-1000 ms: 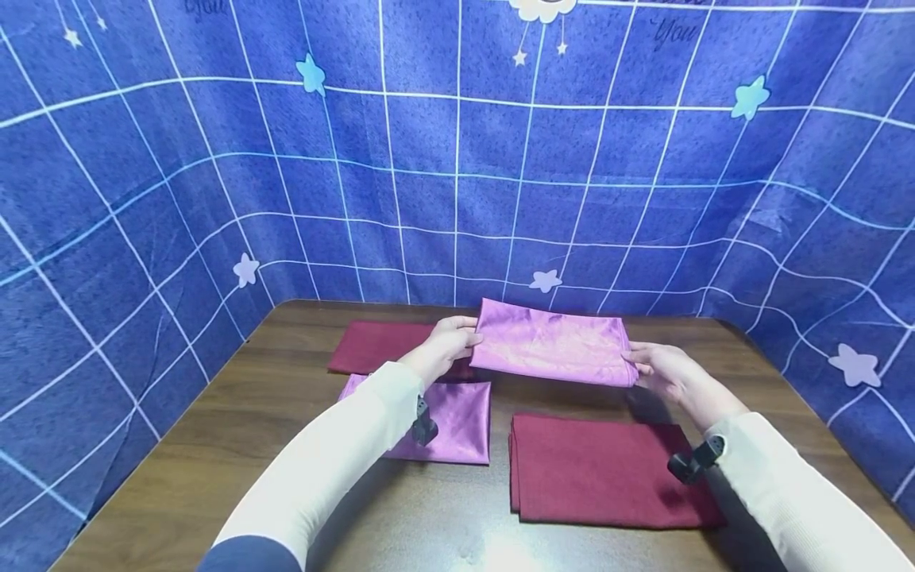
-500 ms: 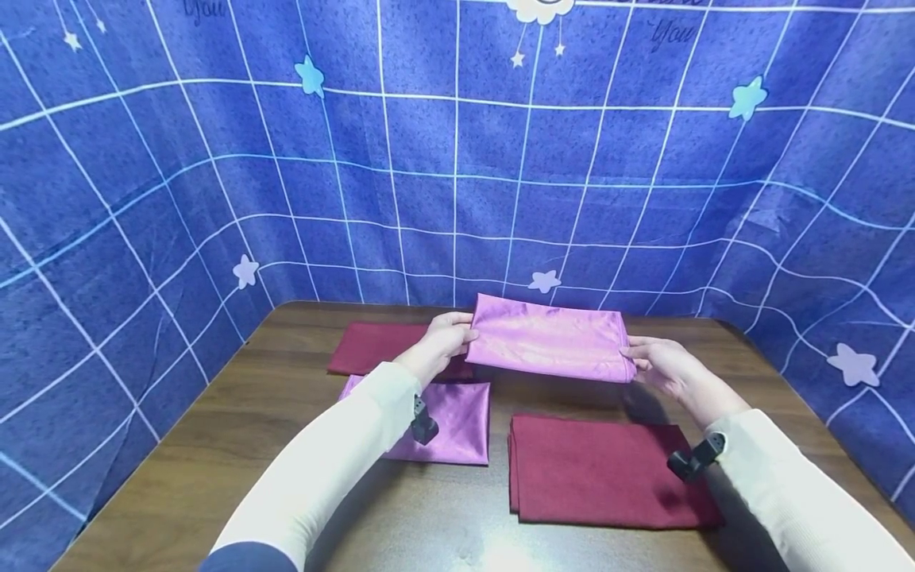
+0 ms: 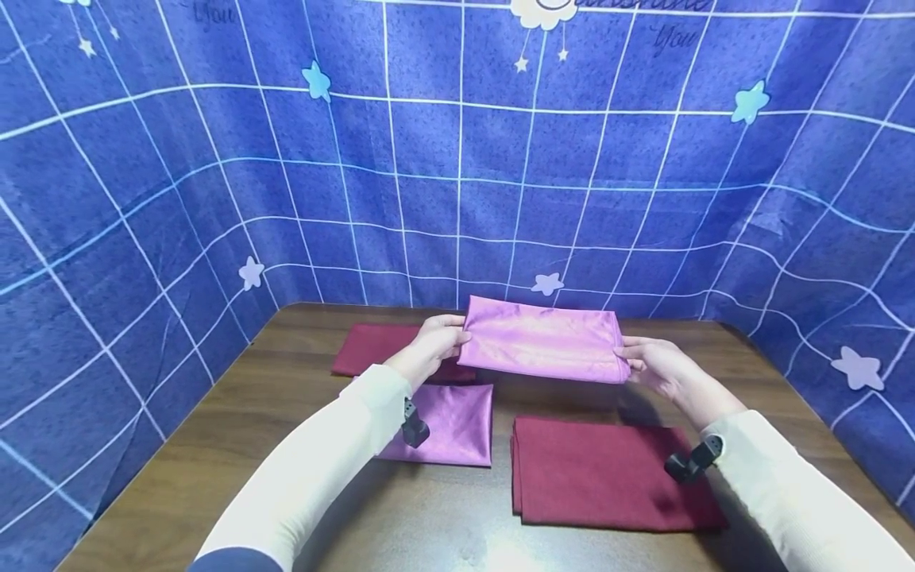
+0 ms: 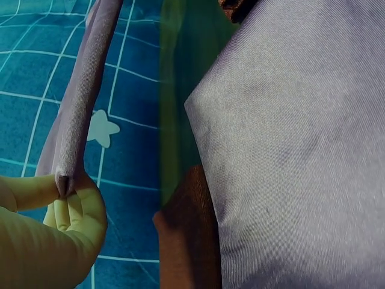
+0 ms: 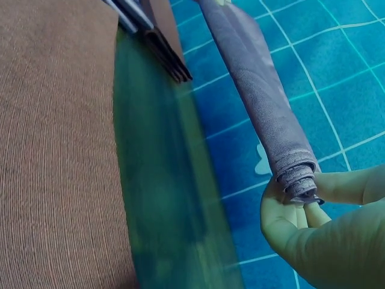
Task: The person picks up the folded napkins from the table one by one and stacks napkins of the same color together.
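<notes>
Surface [image 3: 279, 397]: brown and wood-grained, its rear corners rounded, with a bright patch of glare at the near side of your head view. Blue backdrop [image 3: 429, 199] stands behind it and along both sides, printed with a pale grid, stars [image 3: 316, 80], a white cloud [image 3: 545, 11] and dark lettering. A few creases show towards the right.

Raised pink cloth [image 3: 539, 340]: folded to a rectangle, satiny, up off the rear part of the surface, its broad face towards you. Your left hand [image 3: 434, 347] has its grip pinching the left edge between thumb and fingers; your right hand [image 3: 668, 372] pinches the right edge likewise. Right wrist view shows several stacked layers at that edge; left wrist view shows a smooth fold.

Lying on the surface, three more folded cloths. Rear left, a dark red cloth [image 3: 375, 347]. Just in front of it, a second pink cloth [image 3: 457, 425], its left part hidden by your white sleeve [image 3: 307, 477]. Near right, a larger-looking red cloth [image 3: 608, 477], layered at its left edge, your right forearm above its far right side.
</notes>
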`<state>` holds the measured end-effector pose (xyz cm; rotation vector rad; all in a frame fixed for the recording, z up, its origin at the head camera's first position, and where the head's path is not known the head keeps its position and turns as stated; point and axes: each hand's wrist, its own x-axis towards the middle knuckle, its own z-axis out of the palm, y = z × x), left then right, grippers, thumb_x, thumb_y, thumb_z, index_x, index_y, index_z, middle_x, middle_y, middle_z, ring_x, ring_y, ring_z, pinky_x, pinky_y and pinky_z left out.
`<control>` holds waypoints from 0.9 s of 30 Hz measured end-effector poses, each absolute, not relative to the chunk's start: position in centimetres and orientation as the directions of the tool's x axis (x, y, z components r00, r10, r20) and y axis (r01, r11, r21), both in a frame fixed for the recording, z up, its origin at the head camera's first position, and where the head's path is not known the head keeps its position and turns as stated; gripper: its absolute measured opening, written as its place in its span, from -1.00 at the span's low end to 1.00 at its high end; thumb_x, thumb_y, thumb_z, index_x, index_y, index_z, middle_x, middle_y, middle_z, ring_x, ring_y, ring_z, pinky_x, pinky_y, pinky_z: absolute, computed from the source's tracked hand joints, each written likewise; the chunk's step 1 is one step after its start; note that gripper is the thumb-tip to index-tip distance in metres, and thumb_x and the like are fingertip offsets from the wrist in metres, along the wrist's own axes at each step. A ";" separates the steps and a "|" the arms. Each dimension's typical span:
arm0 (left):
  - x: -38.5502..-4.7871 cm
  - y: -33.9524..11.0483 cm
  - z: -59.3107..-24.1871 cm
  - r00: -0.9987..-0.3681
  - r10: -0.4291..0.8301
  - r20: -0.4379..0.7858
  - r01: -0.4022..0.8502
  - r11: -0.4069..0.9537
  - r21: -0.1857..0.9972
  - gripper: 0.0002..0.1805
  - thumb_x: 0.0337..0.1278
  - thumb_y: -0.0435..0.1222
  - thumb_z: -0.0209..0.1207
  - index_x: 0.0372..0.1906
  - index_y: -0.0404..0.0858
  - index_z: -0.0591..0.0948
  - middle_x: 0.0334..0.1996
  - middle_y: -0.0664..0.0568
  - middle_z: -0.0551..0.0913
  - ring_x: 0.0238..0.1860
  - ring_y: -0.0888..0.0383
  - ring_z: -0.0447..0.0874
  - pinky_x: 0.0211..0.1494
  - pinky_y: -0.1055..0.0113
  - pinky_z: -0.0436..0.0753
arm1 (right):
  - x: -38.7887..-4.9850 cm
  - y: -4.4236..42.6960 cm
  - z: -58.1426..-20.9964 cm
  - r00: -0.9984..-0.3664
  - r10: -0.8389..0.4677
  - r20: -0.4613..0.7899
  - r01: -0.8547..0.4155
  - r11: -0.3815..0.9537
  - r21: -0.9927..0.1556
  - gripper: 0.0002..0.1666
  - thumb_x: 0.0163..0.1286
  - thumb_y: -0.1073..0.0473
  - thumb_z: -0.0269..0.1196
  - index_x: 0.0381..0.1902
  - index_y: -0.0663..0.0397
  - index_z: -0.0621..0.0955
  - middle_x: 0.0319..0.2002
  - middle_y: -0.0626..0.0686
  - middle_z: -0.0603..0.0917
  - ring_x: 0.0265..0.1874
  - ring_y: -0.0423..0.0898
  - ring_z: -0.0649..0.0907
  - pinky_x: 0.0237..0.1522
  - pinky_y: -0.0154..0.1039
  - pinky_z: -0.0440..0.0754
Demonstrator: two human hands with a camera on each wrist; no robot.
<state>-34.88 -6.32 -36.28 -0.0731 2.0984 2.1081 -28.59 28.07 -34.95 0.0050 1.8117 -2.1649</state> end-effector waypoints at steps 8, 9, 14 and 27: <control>-34.7 -7.3 -36.4 -0.984 0.066 -0.168 -0.167 0.018 0.986 -0.50 0.09 -0.59 0.12 0.20 -0.44 0.48 -0.41 0.08 0.60 -0.48 0.31 0.53 -0.36 0.45 0.60 | -28.4 27.0 -34.6 -0.951 -0.234 -0.201 0.236 -0.130 -0.963 -0.21 0.43 0.45 -0.03 0.45 0.52 -0.16 -0.32 -0.10 0.64 -0.29 -0.27 0.65 -0.17 -0.32 0.66; -34.6 -7.4 -36.4 -0.983 0.066 -0.169 -0.168 0.020 0.986 -0.51 0.09 -0.59 0.12 0.20 -0.44 0.48 -0.42 0.09 0.59 -0.48 0.31 0.53 -0.37 0.46 0.59 | -28.4 26.9 -34.5 -0.952 -0.231 -0.202 0.236 -0.130 -0.963 -0.21 0.43 0.45 -0.03 0.45 0.51 -0.16 -0.32 -0.09 0.63 -0.30 -0.27 0.65 -0.17 -0.32 0.66; -34.3 -7.7 -36.2 -0.983 0.060 -0.171 -0.171 0.018 0.985 -0.51 0.10 -0.59 0.10 0.20 -0.44 0.49 -0.43 0.10 0.59 -0.47 0.30 0.52 -0.37 0.45 0.59 | -28.1 26.4 -34.2 -0.956 -0.214 -0.202 0.236 -0.147 -0.960 -0.23 0.42 0.46 -0.02 0.45 0.51 -0.11 -0.36 -0.09 0.64 -0.34 -0.26 0.66 -0.21 -0.32 0.66; -33.3 -9.4 -36.0 -0.984 0.080 -0.157 -0.155 0.035 0.987 -0.48 0.13 -0.57 0.09 0.25 -0.46 0.42 -0.29 0.01 0.62 -0.40 0.30 0.53 -0.25 0.39 0.60 | -27.8 25.2 -33.8 -0.956 -0.217 -0.198 0.228 -0.125 -0.966 -0.23 0.42 0.45 -0.01 0.45 0.50 -0.09 -0.39 -0.09 0.65 -0.40 -0.29 0.65 -0.23 -0.33 0.68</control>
